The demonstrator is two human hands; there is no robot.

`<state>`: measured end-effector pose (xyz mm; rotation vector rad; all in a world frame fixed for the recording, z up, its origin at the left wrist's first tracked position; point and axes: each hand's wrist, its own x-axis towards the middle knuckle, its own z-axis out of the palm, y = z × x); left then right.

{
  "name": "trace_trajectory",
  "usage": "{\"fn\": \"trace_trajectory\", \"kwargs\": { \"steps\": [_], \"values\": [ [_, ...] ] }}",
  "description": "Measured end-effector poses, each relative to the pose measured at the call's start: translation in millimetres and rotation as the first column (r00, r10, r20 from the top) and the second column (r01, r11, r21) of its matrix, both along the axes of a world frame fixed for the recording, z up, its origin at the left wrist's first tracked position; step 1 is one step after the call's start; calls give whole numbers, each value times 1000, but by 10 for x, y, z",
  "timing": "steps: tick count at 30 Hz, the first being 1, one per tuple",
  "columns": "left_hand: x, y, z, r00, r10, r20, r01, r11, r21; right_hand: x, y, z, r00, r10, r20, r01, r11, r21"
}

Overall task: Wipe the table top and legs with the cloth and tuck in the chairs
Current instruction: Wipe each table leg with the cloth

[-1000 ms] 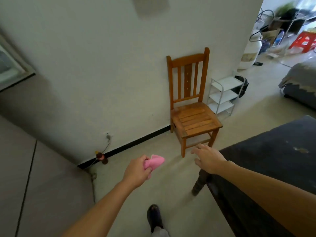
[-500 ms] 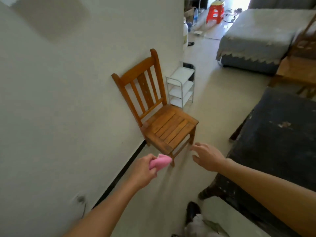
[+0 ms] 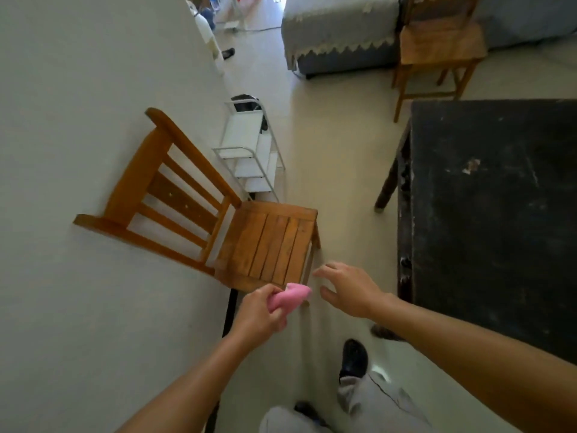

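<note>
Your left hand (image 3: 259, 314) grips the pink cloth (image 3: 290, 296), just before the wall-side chair (image 3: 268, 242) seat. Your right hand (image 3: 349, 290) hangs spread, holding nothing, between chair and table (image 3: 493, 214).

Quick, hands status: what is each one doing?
Left hand: grips the pink cloth.
Right hand: open, holds nothing, fingers spread near the wooden chair.

Both forearms (image 3: 193, 379) are bare along their whole visible length, down to the left grip (image 3: 259, 314) and right grip (image 3: 349, 289). Loose light-grey trousers (image 3: 368, 401) crease above a black shoe (image 3: 352, 359) with a rounded toe.
</note>
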<state>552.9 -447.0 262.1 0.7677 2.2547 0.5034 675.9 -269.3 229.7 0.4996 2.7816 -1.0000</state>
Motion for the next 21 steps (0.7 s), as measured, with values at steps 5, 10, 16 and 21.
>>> {"fn": "trace_trajectory", "kwargs": {
  "steps": [5,10,16,21],
  "values": [
    [-245,335,-218,974,-212,82,217,974,-65,79,-22,-121,990,-140,-25,139,989,-46],
    [-357,687,-507,841,-526,122,533,846,-23,266,-298,-404,936,-350,-29,349,936,-45],
    [-471,768,-1083,730,-633,257,636,767,83,316,-1030,-822,767,-641,-25,641,767,-27],
    [-263,628,-1511,633,-680,369,696,709,114,368,-1563,-1262,606,-795,14,795,606,-3]
  ]
}}
